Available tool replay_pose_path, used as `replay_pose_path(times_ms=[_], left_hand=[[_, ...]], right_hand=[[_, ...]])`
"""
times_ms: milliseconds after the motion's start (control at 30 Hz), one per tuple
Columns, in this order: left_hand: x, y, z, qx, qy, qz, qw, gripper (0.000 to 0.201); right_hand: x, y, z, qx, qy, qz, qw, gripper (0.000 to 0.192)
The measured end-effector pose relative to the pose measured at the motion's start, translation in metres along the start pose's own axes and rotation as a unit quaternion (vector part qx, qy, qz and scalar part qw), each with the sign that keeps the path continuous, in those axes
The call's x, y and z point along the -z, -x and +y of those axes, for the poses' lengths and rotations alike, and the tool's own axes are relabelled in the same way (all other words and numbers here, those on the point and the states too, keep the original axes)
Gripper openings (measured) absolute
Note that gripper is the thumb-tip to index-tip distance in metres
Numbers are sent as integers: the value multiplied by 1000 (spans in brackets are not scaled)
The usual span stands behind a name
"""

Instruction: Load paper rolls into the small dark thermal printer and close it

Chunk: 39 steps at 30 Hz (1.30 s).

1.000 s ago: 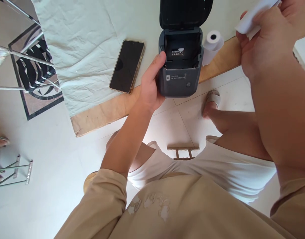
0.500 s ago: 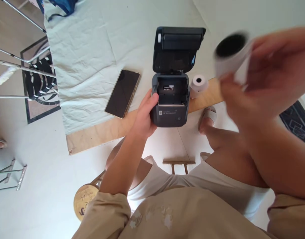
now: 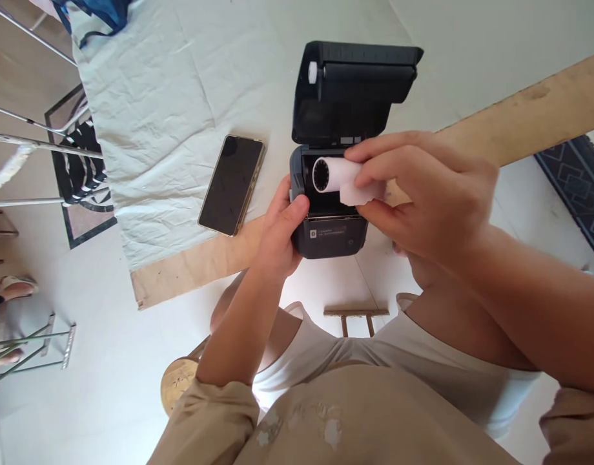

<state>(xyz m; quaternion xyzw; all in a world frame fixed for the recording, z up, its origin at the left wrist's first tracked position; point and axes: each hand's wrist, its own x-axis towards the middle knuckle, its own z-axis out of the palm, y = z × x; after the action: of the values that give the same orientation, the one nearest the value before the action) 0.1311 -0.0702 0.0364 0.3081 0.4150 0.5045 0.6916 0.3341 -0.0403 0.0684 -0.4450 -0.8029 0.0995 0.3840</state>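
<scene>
The printer (image 3: 333, 194) is dark slate grey all over, its raised lid (image 3: 355, 90) the same shade with one small white knob at a corner, and a white label with tiny print sits on its front. The paper roll (image 3: 338, 175) is plain white around a black core. The phone (image 3: 232, 185) has a black screen edged in gold. The cloth (image 3: 181, 97) is pale grey-green and unpatterned; the board (image 3: 200, 261) beneath it is light tan wood. The floor (image 3: 93, 361) is white tile, with a black-and-beige patterned inlay at one side and a dark blue geometric rug (image 3: 575, 194) at the other. The person's sleeves are beige.
</scene>
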Motion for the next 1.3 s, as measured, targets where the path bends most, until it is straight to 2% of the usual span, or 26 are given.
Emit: replay_pose_path(times_ms=[67,100,200,367,467,567,633,733,800,833,900,967,1100,1233,1300], left_hand=[[2,-1,-1,-12,0,-11,1000,58],[2,-1,-2,-17,-1,-14,1000,58],[3,-2,-3,-23,-10,-10,1000,61],[5,-4,-6,-42,-19,13,999,69],[7,-4,-6,-45,4,-3,999,63],[9,-3,-6,-37,-5,7,999,58],[10,-2,-6,-34,-25,22,999,62],[11,0,-6,-25,-33,17,999,79],[12,1,-6,-17,-31,7,999,86],[13,2,-6,-12,-31,5,999,89],[13,3,-5,-4,-28,11,1000,93],[13,4,-4,-4,-21,19,1000,95],[11,4,-3,-16,-13,26,999,88],[10,5,-4,-2,-29,8,1000,80],[11,5,-5,11,-24,24,999,76]], right_hand=[[-3,1,4,71,21,50,996,22],[-6,2,6,94,29,54,994,22],[-13,2,6,95,58,30,993,22],[-16,4,-9,140,8,138,981,20],[-16,9,-17,163,-1,109,981,16],[-14,11,-16,173,-12,71,982,7],[-12,8,-11,179,-45,68,980,7],[-11,2,-1,168,-107,124,972,4],[-12,2,5,132,-131,162,969,8],[-12,4,8,105,-133,161,972,11],[-11,8,13,45,-130,125,983,20],[-8,13,14,-9,-135,54,989,33],[0,17,10,-69,-158,-63,983,55],[6,13,2,-87,-168,-96,977,58],[8,9,-2,-107,-178,-113,972,54]])
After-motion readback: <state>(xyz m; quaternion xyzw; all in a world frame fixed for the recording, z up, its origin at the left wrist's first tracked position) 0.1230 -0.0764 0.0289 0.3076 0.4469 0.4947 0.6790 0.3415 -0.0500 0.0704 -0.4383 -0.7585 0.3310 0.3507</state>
